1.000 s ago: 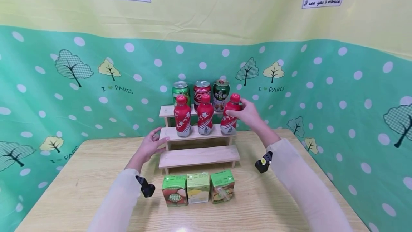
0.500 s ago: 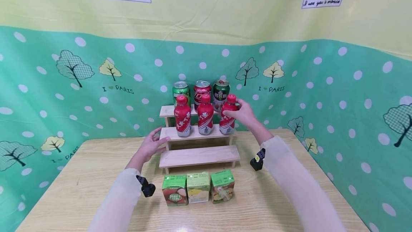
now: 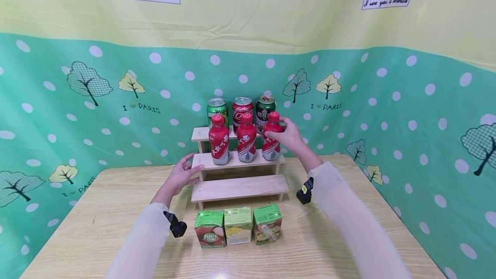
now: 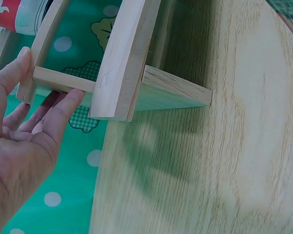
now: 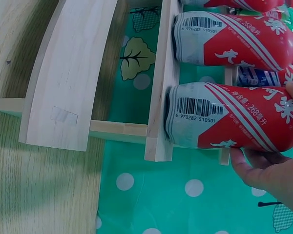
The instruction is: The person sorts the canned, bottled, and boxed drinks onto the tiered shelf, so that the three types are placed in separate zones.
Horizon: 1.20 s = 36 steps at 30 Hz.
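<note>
A stepped wooden rack point(image 3: 240, 187) stands on the table, with three red-and-white bottles in a row on its middle tier. My right hand point(image 3: 287, 135) grips the rightmost bottle point(image 3: 271, 152) by its upper part; in the right wrist view this bottle point(image 5: 205, 117) has its base against the tier. Beside it stand the middle bottle point(image 3: 247, 141) and the left bottle point(image 3: 219, 143). My left hand point(image 3: 181, 175) holds the left end of the middle tier, thumb on top and fingers below. In the left wrist view, the fingers point(image 4: 63, 114) touch the wooden side support.
On the top tier behind the bottles are a light green can point(image 3: 217, 109), a red can point(image 3: 243, 109) and a dark green can point(image 3: 265, 106). Three juice boxes point(image 3: 238, 226) stand in front of the rack. A patterned curtain point(image 3: 147, 76) hangs behind the table point(image 3: 116, 210).
My right hand has moved left with the rightmost bottle, bringing it closer to the middle bottle and more upright. The left hand has stayed on the rack.
</note>
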Each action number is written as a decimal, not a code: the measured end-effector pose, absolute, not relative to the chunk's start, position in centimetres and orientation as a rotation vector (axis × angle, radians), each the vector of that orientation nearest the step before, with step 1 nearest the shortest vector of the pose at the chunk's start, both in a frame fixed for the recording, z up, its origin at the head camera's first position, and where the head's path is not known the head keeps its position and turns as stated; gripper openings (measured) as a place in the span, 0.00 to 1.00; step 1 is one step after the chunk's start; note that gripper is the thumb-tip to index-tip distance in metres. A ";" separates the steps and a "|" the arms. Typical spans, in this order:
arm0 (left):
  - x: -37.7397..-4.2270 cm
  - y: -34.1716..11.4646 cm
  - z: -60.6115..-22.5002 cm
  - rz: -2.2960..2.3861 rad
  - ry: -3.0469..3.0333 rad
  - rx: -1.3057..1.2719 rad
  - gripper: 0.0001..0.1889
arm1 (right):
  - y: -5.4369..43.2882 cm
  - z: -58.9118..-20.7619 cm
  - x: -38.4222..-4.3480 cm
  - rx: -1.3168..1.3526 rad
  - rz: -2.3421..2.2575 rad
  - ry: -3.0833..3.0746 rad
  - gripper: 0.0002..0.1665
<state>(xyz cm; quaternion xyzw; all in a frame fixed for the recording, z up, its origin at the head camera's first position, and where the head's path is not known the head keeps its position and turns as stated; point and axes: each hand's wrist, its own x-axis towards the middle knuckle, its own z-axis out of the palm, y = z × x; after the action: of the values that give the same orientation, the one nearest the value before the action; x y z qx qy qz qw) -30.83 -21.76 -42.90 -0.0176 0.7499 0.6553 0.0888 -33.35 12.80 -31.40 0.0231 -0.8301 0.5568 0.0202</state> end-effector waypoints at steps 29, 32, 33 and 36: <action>-30.4 -21.8 -43.2 1.956 2.220 -0.041 0.44 | 13.3 -32.1 -33.2 0.120 1.784 -2.634 0.43; -30.5 -21.8 -43.1 1.960 2.226 -0.048 0.44 | 13.3 -32.0 -33.2 0.128 1.789 -2.638 0.44; -30.5 -21.8 -43.1 1.960 2.228 -0.050 0.44 | 13.3 -32.0 -33.2 0.131 1.792 -2.637 0.44; -30.7 -21.9 -43.0 1.970 2.224 -0.051 0.44 | 13.3 -32.0 -33.2 0.134 1.810 -2.627 0.43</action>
<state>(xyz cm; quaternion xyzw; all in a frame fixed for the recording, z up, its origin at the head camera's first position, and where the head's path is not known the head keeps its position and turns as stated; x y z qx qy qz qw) -30.65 -21.89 -43.03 -0.0171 0.7457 0.6606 0.0852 -33.24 13.28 -32.00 0.0420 -0.8225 0.5666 -0.0258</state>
